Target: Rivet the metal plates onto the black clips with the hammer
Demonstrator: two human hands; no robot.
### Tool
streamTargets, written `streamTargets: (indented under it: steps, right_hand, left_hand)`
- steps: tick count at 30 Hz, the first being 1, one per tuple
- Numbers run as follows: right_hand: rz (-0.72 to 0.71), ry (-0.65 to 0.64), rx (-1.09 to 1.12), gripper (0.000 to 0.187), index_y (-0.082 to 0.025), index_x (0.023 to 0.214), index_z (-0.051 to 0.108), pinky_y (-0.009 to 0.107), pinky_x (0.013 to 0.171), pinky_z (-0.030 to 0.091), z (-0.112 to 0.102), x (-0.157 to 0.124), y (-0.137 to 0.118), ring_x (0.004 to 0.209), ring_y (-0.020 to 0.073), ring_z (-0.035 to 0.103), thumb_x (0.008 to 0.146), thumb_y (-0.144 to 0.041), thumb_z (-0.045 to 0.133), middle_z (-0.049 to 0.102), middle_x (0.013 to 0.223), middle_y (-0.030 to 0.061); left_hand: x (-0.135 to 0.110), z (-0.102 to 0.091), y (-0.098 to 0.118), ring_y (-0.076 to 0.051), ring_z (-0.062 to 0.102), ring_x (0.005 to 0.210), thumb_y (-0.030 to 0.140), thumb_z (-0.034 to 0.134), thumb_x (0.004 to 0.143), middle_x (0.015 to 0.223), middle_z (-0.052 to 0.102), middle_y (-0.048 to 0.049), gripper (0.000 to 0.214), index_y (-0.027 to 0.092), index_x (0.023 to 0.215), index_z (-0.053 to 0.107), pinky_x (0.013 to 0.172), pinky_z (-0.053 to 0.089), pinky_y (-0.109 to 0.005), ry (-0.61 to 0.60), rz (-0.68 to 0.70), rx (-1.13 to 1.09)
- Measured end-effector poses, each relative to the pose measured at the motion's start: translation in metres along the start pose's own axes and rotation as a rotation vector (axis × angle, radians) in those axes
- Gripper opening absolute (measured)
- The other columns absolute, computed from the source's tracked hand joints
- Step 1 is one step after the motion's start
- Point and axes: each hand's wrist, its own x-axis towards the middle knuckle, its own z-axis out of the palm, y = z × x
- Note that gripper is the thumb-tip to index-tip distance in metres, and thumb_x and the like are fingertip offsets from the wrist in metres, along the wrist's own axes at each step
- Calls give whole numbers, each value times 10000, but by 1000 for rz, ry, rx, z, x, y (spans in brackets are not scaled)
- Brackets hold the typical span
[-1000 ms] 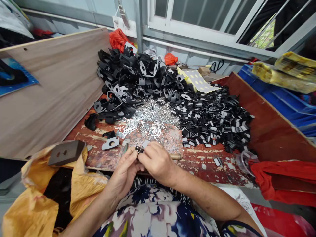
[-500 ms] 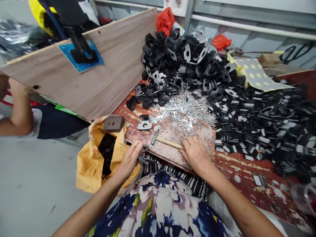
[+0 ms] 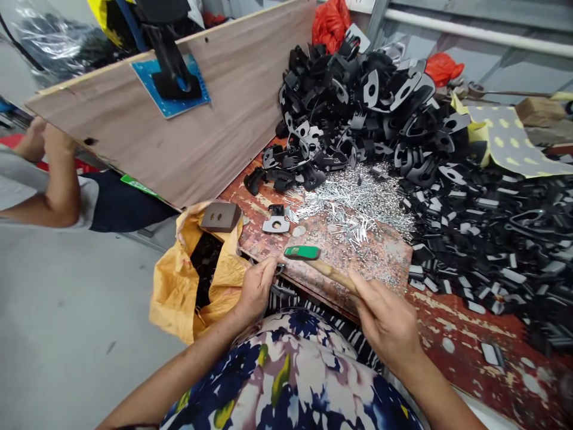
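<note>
My right hand (image 3: 387,319) is closed round the wooden handle of a small hammer (image 3: 313,258) with a green head, raised just above the speckled work block (image 3: 358,251). My left hand (image 3: 257,286) pinches a small black metal clip (image 3: 277,280) against the table's near edge, right beside the hammer head. A heap of silver pins (image 3: 353,203) lies on the block behind the hammer. One grey-faced black part (image 3: 275,224) lies alone at the block's left.
A big pile of black clip parts (image 3: 358,113) and a spread of small black pieces (image 3: 492,227) cover the red worn table (image 3: 470,346). A yellow bag (image 3: 179,292) with a brown block (image 3: 220,216) hangs at left. A wooden board (image 3: 201,131) stands behind; another person's arm (image 3: 54,185) is far left.
My right hand has picked the hammer up off the block and lifted its green head. My left hand stays at the table edge with the clip. The view has shifted left.
</note>
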Motion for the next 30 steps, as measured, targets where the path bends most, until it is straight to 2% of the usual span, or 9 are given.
streamTargets:
  steps: [4, 6, 9, 13, 17, 19, 23, 26, 30]
  right_hand:
    - [-25, -96, -53, 525, -257, 1517, 515, 257, 546, 422, 16, -6, -2, 603, 142, 562, 1008, -131, 492, 590, 728, 1]
    - [34, -55, 19, 557, -257, 1546, 472, 261, 589, 462, 13, -8, 2, 630, 141, 586, 1005, -132, 525, 633, 795, 15]
    - [127, -18, 124, 590, -289, 1562, 443, 292, 665, 522, 2, -7, 8, 693, 156, 633, 1001, -148, 557, 700, 942, 47]
    - [150, -80, 101, 522, -277, 1527, 498, 320, 692, 558, 5, -6, 13, 751, 186, 682, 1013, -196, 545, 738, 1006, 65]
    - [123, -183, 29, 436, -251, 1469, 566, 303, 644, 550, 19, -7, 10, 727, 183, 689, 1037, -232, 503, 740, 955, 59]
    - [104, -204, 5, 421, -251, 1455, 579, 292, 600, 525, 19, -5, 6, 705, 180, 679, 1044, -240, 489, 720, 891, 46]
    - [56, -117, -12, 476, -273, 1502, 528, 273, 591, 490, 8, 0, -1, 662, 156, 637, 1033, -196, 502, 680, 830, 31]
    - [1, -16, -8, 589, -289, 1568, 434, 264, 591, 462, 10, 3, -6, 638, 140, 599, 1006, -144, 536, 652, 804, 20]
    - [-45, -117, -65, 567, -262, 1564, 443, 272, 518, 390, 25, 3, -9, 577, 143, 541, 1016, -117, 457, 582, 715, -2]
  left_hand:
    - [1, 1, -1, -162, 444, 607, 450, 505, 974, 618, 476, 30, 389, 211, 670, 545, 622, 334, -284, 21, -5, -32]
    - [1, -3, -1, -170, 467, 615, 476, 483, 981, 631, 508, 16, 409, 207, 687, 577, 621, 355, -283, 28, -14, -50]
    - [3, -18, -1, -189, 509, 634, 507, 437, 998, 660, 561, -5, 427, 197, 834, 681, 617, 395, -281, 47, -47, -115]
    - [5, -31, 0, -189, 523, 617, 536, 495, 973, 667, 588, -10, 426, 189, 950, 741, 578, 404, -270, 48, -102, -201]
    - [6, -24, -2, -178, 496, 586, 521, 510, 958, 622, 548, 14, 412, 191, 915, 753, 591, 391, -273, -18, -55, -104]
    - [7, -18, -5, -180, 497, 597, 500, 512, 962, 610, 534, 18, 399, 191, 882, 752, 618, 385, -279, -25, -23, -58]
    - [7, -14, -10, -181, 514, 623, 432, 508, 982, 611, 537, 24, 341, 205, 870, 736, 651, 369, -280, -26, 9, -29]
    - [8, -15, -14, -169, 491, 614, 407, 470, 1002, 616, 523, 27, 363, 208, 758, 652, 652, 359, -278, -23, 27, -25]
    - [9, -15, -15, -161, 455, 625, 436, 461, 998, 639, 477, 28, 395, 215, 679, 532, 639, 351, -276, -18, 35, -28]
